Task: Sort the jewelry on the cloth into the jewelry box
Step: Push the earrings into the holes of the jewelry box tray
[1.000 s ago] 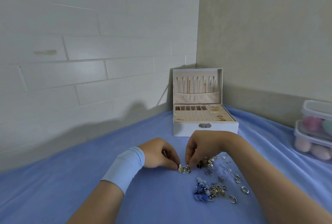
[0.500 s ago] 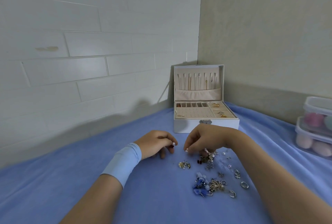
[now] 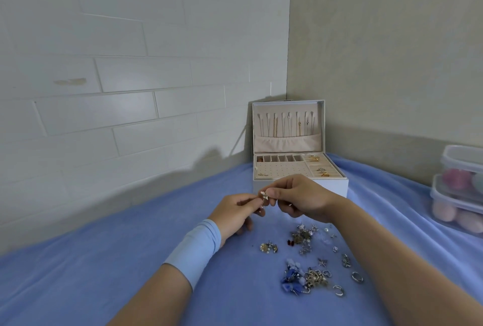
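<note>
Over a blue cloth (image 3: 104, 260), a person's left hand (image 3: 235, 212), with a pale blue band (image 3: 194, 254) on its wrist, and right hand (image 3: 304, 200) together pinch a small gold-toned earring (image 3: 264, 197) at their fingertips. The open white jewelry box (image 3: 338, 187) stands at their one o'clock. Loose jewelry (image 3: 305, 255) lies scattered on the cloth at five o'clock, and clear lidded containers (image 3: 460, 190) are stacked at three o'clock.

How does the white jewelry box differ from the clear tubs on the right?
The jewelry box is white and opaque; the clear tubs show pink and teal rounded things inside. The jewelry box stands open, lid upright; the clear tubs are lidded. The jewelry box stands alone; the clear tubs are stacked. Both rest on the blue cloth.
</note>
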